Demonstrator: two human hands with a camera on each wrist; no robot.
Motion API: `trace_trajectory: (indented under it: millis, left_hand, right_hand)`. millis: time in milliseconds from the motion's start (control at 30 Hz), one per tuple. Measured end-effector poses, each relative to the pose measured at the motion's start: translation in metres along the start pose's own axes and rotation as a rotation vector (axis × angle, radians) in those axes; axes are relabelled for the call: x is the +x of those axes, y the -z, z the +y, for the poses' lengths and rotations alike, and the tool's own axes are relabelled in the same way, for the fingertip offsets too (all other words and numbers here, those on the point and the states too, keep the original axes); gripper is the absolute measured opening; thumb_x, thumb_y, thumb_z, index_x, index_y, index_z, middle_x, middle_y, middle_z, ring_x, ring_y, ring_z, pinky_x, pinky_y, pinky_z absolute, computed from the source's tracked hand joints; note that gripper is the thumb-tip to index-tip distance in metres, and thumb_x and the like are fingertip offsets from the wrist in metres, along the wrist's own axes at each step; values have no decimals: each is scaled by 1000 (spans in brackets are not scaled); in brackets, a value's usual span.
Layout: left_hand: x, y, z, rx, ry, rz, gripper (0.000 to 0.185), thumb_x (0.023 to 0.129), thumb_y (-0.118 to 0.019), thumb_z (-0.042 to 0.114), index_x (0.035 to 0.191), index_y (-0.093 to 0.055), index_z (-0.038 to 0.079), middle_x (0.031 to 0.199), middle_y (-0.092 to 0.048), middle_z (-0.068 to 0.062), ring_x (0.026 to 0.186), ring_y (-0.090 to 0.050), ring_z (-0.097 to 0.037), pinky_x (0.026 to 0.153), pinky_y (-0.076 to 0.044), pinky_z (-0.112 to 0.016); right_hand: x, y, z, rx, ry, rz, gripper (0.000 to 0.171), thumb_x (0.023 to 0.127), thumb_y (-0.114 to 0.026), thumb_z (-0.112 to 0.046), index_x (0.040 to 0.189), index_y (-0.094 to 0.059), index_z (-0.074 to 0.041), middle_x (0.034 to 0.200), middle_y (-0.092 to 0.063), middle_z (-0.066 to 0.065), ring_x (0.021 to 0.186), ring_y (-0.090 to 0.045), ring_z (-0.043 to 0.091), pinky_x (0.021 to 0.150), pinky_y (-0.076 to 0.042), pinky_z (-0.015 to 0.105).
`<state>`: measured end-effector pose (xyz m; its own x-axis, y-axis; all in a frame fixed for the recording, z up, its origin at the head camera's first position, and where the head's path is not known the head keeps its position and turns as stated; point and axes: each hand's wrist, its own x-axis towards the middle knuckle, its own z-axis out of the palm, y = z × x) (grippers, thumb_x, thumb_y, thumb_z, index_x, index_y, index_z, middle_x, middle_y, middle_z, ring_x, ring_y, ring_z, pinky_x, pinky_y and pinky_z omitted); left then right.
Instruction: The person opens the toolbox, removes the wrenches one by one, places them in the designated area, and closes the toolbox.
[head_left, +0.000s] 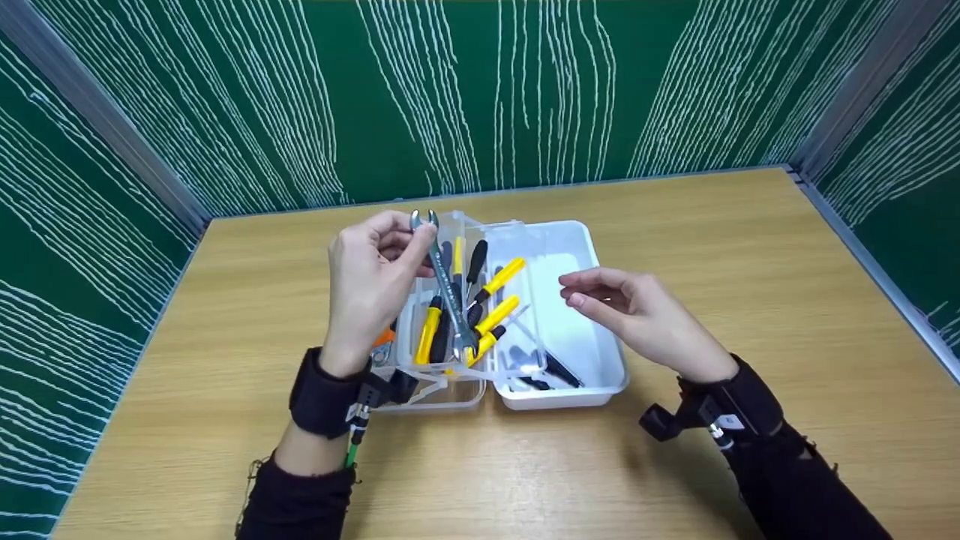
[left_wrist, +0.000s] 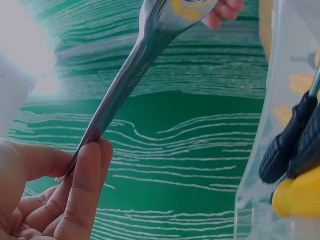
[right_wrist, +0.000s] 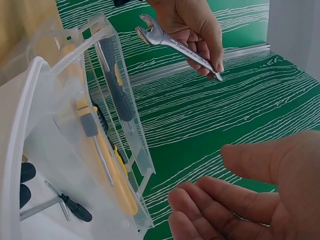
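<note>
A silver wrench (head_left: 448, 289) is pinched near its upper end between the thumb and fingers of my left hand (head_left: 367, 274). It hangs tilted above a clear plastic tray (head_left: 405, 330) of tools; in the right wrist view its open-ended jaw (right_wrist: 150, 31) points away from the hand. My right hand (head_left: 637, 315) hovers over the right side of the white toolbox (head_left: 600, 390), fingers loosely bent and nothing in them. Yellow-handled screwdrivers (head_left: 496, 313) and a black-handled screwdriver (head_left: 477, 261) lie beneath and beside the wrench.
Inside the white box's lower part lie black-handled tools (head_left: 562, 370). Something orange (head_left: 384, 337) shows at the tray's left. The box stands on a wooden table (head_left: 720, 247), enclosed by green panels (head_left: 465, 90) with white lines.
</note>
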<state>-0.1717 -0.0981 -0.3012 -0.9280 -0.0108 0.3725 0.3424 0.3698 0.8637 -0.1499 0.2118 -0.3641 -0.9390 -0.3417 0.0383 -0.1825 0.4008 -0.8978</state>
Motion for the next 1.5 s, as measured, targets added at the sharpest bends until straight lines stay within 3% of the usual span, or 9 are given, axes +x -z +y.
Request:
trace_trajectory:
  millis: [167,367,733,967,1233,1500]
  left_hand:
    - [-5,-8,-1,-64,14,-1,11,100,-76,11,101,-77,0,89,-79,-15,66,-74,-17,64,-65,-28]
    - [-10,-20,-3,-118,19,-11,11,100,-76,10,102,-76,0,91,-79,-15,67,-74,-18,66,-66,-28]
    - [-21,-41,-10,-197,-67,-44,12,101,-74,9,102,-75,-3,92,-79,-16,70,-75,-19,67,-66,-31]
    - [-28,-51,-13,-181,-45,-68,12,101,-75,12,104,-76,0,91,-79,-13,71,-75,-17,69,-66,-29]
    - [-33,-62,-17,-200,-82,-102,13,102,-74,13,104,-75,1,91,-79,-12,71,-75,-17,70,-67,-31]
    - [-36,-68,-17,-241,-73,-115,13,102,-73,9,107,-74,-2,97,-80,-15,76,-76,-20,74,-68,-31]
  right_hand:
    - [0,-3,-1,1,10,-15,35,107,-68,-23,138,-69,-5,135,-74,12,125,-72,29,99,-57,15]
    - [-1,-5,-2,-9,8,-34,36,108,-67,-25,138,-69,-7,135,-74,10,124,-72,23,99,-57,14]
    - [-1,-14,-3,16,30,-75,33,108,-67,-24,133,-72,-4,129,-77,12,118,-75,25,99,-57,16]
    - [-3,-17,-6,6,33,-107,33,108,-67,-25,133,-73,-4,128,-77,12,118,-74,22,99,-56,15]
    - [-4,-23,-7,11,51,-148,33,108,-67,-25,132,-74,-4,124,-79,9,114,-75,17,99,-57,16]
    - [-5,-27,-7,2,39,-176,32,108,-67,-24,133,-73,-5,124,-78,9,112,-73,15,99,-56,15]
